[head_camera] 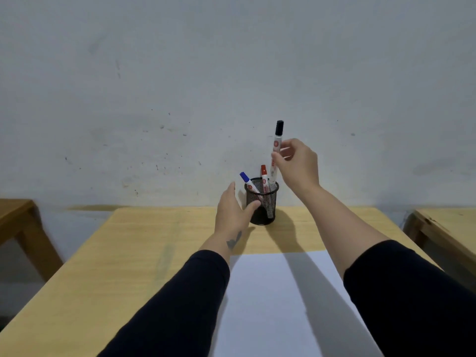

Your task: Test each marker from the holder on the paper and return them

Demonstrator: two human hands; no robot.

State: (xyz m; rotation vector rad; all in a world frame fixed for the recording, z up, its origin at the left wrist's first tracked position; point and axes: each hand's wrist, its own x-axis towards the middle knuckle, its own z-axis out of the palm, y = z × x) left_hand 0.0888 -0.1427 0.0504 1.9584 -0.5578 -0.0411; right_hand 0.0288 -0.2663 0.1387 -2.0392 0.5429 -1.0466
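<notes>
A black mesh holder [265, 202] stands at the far edge of the wooden table [128, 253], near the wall. A blue-capped marker [247, 182] leans left in it and a red-capped marker [264, 176] stands beside it. My right hand [298, 166] pinches a black-capped marker [276, 148] upright, its lower end still at the holder's rim. My left hand [231, 212] rests against the holder's left side, thumb on the mesh. A white sheet of paper [278, 305] lies on the table in front of me, partly under my forearms.
A grey wall [206, 86] rises right behind the table. Another wooden table's corner [18, 217] shows at the left, and a third one [445, 228] at the right, each separated by a gap.
</notes>
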